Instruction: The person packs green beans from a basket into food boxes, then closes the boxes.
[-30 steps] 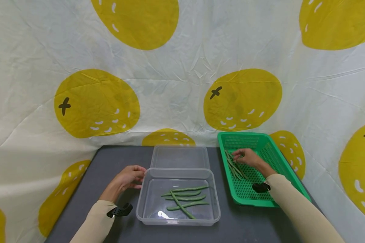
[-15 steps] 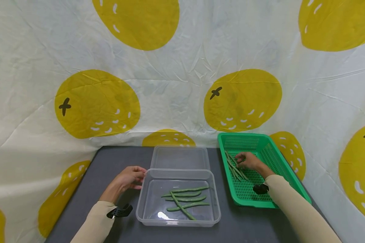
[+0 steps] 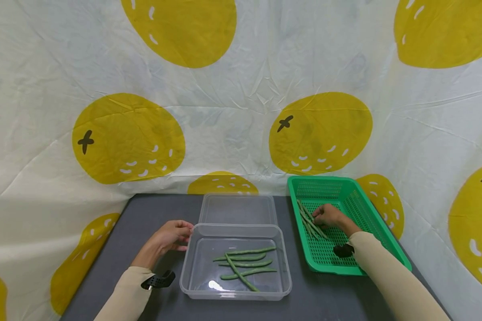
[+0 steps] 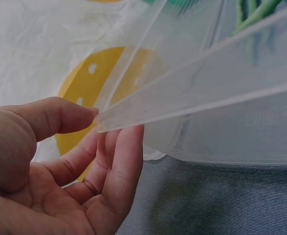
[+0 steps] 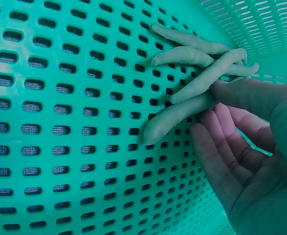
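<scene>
in one basket [image 3: 333, 269], right fingers [image 5: 216, 161] round one bean [image 5: 170, 121]; left fingers [image 4: 122, 178] tight on one box [image 3: 235, 294] of five

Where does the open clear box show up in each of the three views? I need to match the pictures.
Head: the clear box sits low, near the middle, with the left hand at its far left corner.
Left wrist: it reaches from near the middle to the right edge, its corner pinched by that hand.
Right wrist: not in it.
Shared landmark: the green basket, right in head, a sliver along the top in left wrist, filling most of right wrist.
</scene>
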Action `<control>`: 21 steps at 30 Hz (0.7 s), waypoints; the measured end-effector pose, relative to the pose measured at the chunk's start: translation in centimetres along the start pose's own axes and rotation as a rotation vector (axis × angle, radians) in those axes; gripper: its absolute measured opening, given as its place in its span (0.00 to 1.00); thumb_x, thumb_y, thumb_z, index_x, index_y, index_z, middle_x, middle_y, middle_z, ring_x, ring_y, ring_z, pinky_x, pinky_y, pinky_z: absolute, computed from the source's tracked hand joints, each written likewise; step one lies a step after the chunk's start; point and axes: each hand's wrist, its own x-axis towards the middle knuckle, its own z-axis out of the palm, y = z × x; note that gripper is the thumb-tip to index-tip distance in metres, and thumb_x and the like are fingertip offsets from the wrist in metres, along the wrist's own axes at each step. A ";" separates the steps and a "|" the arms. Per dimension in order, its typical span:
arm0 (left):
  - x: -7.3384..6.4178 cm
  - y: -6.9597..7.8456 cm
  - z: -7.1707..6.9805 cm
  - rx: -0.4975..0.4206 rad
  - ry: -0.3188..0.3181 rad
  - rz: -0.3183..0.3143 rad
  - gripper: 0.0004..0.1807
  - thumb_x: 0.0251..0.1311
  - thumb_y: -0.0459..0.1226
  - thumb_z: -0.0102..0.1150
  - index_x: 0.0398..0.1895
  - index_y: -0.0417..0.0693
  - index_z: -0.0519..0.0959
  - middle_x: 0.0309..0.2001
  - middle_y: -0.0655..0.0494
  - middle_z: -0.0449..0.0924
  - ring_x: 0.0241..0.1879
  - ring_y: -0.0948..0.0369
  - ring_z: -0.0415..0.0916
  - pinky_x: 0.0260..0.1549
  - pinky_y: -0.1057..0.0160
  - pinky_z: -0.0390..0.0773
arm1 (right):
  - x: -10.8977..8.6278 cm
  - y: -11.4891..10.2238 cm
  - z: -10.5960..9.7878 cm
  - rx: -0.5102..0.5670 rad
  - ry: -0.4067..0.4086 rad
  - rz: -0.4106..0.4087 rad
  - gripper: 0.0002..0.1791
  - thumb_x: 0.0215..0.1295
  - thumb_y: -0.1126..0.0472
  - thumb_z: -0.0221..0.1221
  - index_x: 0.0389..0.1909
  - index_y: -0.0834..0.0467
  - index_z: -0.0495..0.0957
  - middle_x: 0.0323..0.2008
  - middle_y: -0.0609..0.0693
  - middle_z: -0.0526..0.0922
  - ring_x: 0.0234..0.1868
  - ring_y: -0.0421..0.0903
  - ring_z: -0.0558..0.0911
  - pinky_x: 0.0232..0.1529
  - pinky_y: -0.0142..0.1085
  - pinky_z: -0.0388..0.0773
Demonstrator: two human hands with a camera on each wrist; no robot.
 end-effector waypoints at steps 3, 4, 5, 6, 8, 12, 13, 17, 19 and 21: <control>0.0 0.0 0.0 0.002 -0.005 0.002 0.15 0.68 0.33 0.58 0.53 0.32 0.77 0.40 0.44 0.82 0.34 0.56 0.80 0.33 0.54 0.86 | -0.2 -0.1 -0.1 0.005 -0.007 -0.012 0.17 0.72 0.70 0.56 0.58 0.75 0.73 0.50 0.68 0.80 0.48 0.59 0.83 0.45 0.51 0.84; 0.0 0.0 0.0 0.001 -0.005 0.002 0.15 0.68 0.33 0.58 0.53 0.32 0.77 0.41 0.44 0.82 0.34 0.56 0.80 0.33 0.54 0.86 | -0.3 -0.1 -0.1 0.008 -0.009 -0.023 0.18 0.72 0.70 0.55 0.58 0.75 0.73 0.51 0.68 0.80 0.48 0.59 0.83 0.46 0.51 0.84; 0.0 0.0 -0.1 -0.001 -0.006 0.000 0.15 0.68 0.33 0.58 0.53 0.32 0.77 0.41 0.43 0.82 0.34 0.56 0.80 0.33 0.54 0.86 | -0.3 -0.1 -0.1 0.012 -0.011 -0.034 0.18 0.72 0.70 0.55 0.58 0.76 0.73 0.51 0.68 0.80 0.48 0.59 0.83 0.46 0.51 0.84; -0.1 0.0 -0.1 -0.004 -0.005 -0.002 0.15 0.67 0.33 0.58 0.53 0.32 0.77 0.42 0.42 0.82 0.34 0.56 0.80 0.33 0.54 0.86 | -0.4 -0.1 -0.1 0.020 -0.013 -0.043 0.18 0.72 0.69 0.55 0.58 0.76 0.73 0.51 0.68 0.80 0.49 0.59 0.83 0.46 0.52 0.84; -0.1 -0.1 -0.1 0.002 -0.006 -0.002 0.15 0.68 0.33 0.58 0.53 0.32 0.77 0.43 0.42 0.82 0.35 0.56 0.80 0.33 0.54 0.86 | -0.5 0.0 -0.2 0.037 -0.021 -0.056 0.19 0.73 0.69 0.56 0.58 0.77 0.73 0.51 0.69 0.80 0.50 0.60 0.83 0.47 0.52 0.84; -0.1 0.0 -0.1 0.002 -0.003 -0.006 0.15 0.68 0.33 0.58 0.53 0.32 0.77 0.42 0.42 0.82 0.35 0.56 0.80 0.33 0.54 0.86 | -0.6 0.2 -0.4 0.070 -0.038 -0.056 0.21 0.73 0.67 0.56 0.61 0.76 0.71 0.54 0.69 0.78 0.53 0.61 0.81 0.49 0.51 0.84; 0.0 0.0 0.0 0.002 -0.003 -0.006 0.15 0.68 0.33 0.58 0.53 0.32 0.77 0.42 0.42 0.82 0.35 0.56 0.80 0.33 0.54 0.86 | -0.6 0.3 -0.5 0.073 -0.043 -0.061 0.22 0.74 0.66 0.55 0.62 0.76 0.70 0.55 0.70 0.77 0.54 0.61 0.81 0.49 0.51 0.84; 0.0 0.0 0.0 -0.003 -0.006 -0.008 0.15 0.68 0.33 0.58 0.53 0.32 0.77 0.41 0.43 0.82 0.35 0.55 0.80 0.33 0.54 0.86 | -0.9 0.5 -0.9 0.105 -0.038 -0.060 0.23 0.75 0.65 0.54 0.64 0.76 0.68 0.58 0.71 0.75 0.56 0.62 0.80 0.51 0.52 0.83; 0.0 0.0 0.0 -0.009 -0.007 -0.010 0.15 0.67 0.33 0.58 0.53 0.32 0.77 0.41 0.43 0.82 0.34 0.55 0.80 0.33 0.54 0.86 | -1.0 0.6 -1.0 0.117 -0.031 -0.057 0.23 0.75 0.65 0.54 0.64 0.76 0.68 0.58 0.71 0.75 0.56 0.62 0.80 0.51 0.52 0.83; 0.0 -0.1 0.0 -0.003 -0.007 -0.008 0.15 0.68 0.33 0.58 0.53 0.32 0.77 0.42 0.43 0.82 0.34 0.55 0.80 0.33 0.54 0.86 | -1.2 0.6 -1.2 0.116 -0.028 -0.058 0.24 0.75 0.65 0.55 0.65 0.75 0.67 0.58 0.71 0.76 0.57 0.62 0.80 0.51 0.52 0.83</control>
